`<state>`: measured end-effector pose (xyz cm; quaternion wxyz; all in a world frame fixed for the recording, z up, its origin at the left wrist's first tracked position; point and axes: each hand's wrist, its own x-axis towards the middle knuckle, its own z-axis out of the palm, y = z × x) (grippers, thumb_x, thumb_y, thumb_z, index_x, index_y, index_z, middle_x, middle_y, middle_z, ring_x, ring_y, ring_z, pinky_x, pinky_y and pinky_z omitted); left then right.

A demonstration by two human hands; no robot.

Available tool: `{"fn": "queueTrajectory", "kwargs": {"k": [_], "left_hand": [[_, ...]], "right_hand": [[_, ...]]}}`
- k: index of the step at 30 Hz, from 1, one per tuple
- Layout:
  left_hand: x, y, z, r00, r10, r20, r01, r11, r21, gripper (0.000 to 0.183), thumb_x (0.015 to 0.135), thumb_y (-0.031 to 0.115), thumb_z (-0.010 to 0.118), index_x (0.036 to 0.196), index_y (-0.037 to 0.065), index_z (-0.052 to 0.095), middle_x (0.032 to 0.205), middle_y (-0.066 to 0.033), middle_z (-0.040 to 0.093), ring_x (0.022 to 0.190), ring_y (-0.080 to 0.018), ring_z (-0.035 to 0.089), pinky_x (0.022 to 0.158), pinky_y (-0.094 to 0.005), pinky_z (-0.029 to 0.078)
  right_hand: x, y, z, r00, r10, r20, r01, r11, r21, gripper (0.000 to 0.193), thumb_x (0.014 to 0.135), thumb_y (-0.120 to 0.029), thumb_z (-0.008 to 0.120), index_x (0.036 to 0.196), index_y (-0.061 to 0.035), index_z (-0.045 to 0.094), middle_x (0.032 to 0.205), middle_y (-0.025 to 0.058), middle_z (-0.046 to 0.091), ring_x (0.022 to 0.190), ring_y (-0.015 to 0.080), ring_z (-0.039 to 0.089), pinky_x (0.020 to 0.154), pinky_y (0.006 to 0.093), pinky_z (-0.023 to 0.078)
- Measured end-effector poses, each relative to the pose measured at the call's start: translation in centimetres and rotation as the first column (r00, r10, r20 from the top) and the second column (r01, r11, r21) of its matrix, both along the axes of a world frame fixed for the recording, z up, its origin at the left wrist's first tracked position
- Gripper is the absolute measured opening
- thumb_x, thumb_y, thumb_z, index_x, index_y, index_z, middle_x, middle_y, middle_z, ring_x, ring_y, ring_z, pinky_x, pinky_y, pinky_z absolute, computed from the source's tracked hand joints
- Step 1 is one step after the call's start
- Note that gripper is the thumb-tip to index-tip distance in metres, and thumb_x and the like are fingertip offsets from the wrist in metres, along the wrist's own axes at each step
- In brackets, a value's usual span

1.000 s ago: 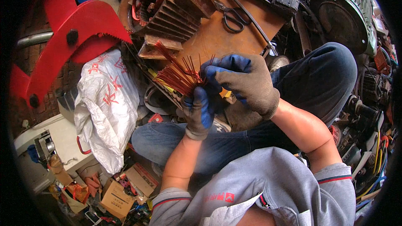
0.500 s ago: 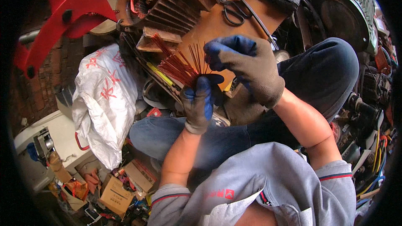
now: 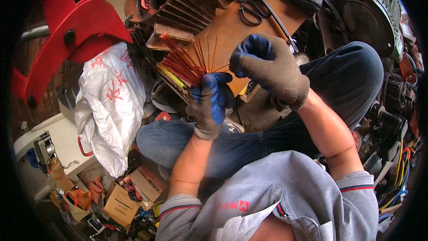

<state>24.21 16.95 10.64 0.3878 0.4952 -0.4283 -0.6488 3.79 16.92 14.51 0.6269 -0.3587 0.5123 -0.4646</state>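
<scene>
Left hand [image 3: 208,107] clamped on reddish wires [image 3: 183,66], lower ends hidden within grip. Right hand [image 3: 269,64] curled; cannot tell whether wire held.

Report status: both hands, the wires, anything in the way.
Left hand gripping red wires. Right hand curled at the end of one wire, grip unclear. Scissors on board beyond, not blocking.
</scene>
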Motion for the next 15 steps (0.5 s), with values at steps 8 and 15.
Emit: {"fn": "queueTrajectory", "kwargs": {"k": [8, 15], "left_hand": [[0.8, 0.0, -0.6, 0.999, -0.051, -0.002, 0.050, 0.986, -0.156, 0.029, 0.101, 0.031, 0.058, 0.097, 0.005, 0.071, 0.086, -0.0049, 0.069, 0.080, -0.0137, 0.064, 0.072, -0.0270, 0.051], [0.8, 0.2, -0.4, 0.910, -0.075, -0.408, 0.133, 0.984, 0.116, 0.029, 0.095, 0.030, 0.067, 0.113, 0.006, 0.066, 0.102, -0.0076, 0.070, 0.090, -0.0171, 0.067, 0.083, -0.0304, 0.056]], "right_hand": [[-0.6, 0.1, 0.2, 0.994, 0.110, -0.018, -0.110, 0.993, -0.035, 0.039, 0.085, -0.027, 0.076, 0.114, -0.0017, 0.069, 0.096, 0.0069, 0.072, 0.081, 0.0125, 0.068, 0.072, 0.0271, 0.056], [0.2, 0.4, 0.2, 0.997, -0.027, 0.074, 0.032, 0.998, -0.062, 0.032, 0.082, -0.023, 0.078, 0.106, -0.0023, 0.073, 0.085, 0.0044, 0.072, 0.074, 0.0097, 0.066, 0.072, 0.0254, 0.055]]}}
